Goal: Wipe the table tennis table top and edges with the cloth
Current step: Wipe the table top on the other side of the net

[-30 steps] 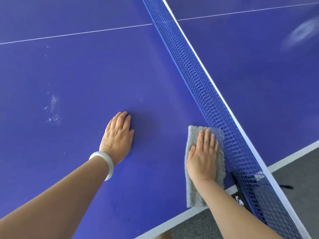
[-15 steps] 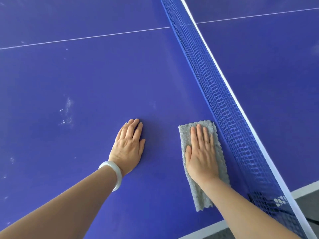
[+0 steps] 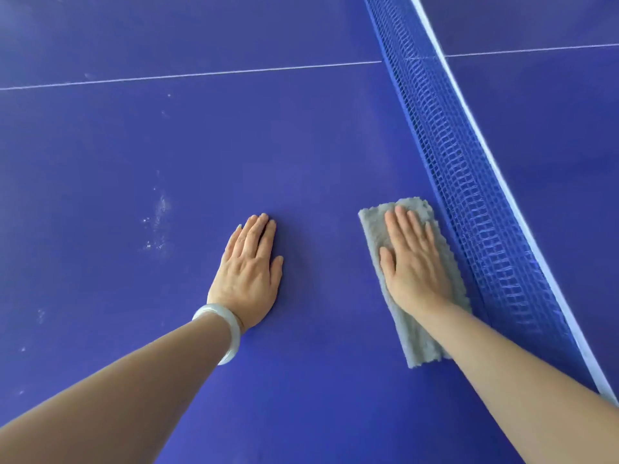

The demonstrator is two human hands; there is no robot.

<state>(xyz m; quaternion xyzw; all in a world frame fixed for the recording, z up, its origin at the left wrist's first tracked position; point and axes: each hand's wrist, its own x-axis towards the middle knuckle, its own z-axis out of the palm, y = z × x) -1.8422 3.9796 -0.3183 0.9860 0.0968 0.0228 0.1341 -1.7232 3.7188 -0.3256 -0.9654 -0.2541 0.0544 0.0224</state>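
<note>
Since half a second ago, the right hand (image 3: 412, 259) and grey cloth (image 3: 418, 343) have slid farther along the net, and the near table edge has left the view. Blue table tennis table top (image 3: 301, 145) fills the frame, cut off on every side. Its blue net (image 3: 469, 182) runs from 1 o'clock to 4 o'clock. The right hand lies flat, fingers straight, pressing the cloth at 3 o'clock just beside the net's foot and hiding the cloth's middle. The left hand (image 3: 249, 272) rests flat on bare table at centre, with a pale bangle (image 3: 227, 333) at the wrist. Open surface spreads toward 9 o'clock, with faint white specks (image 3: 157, 222).
</note>
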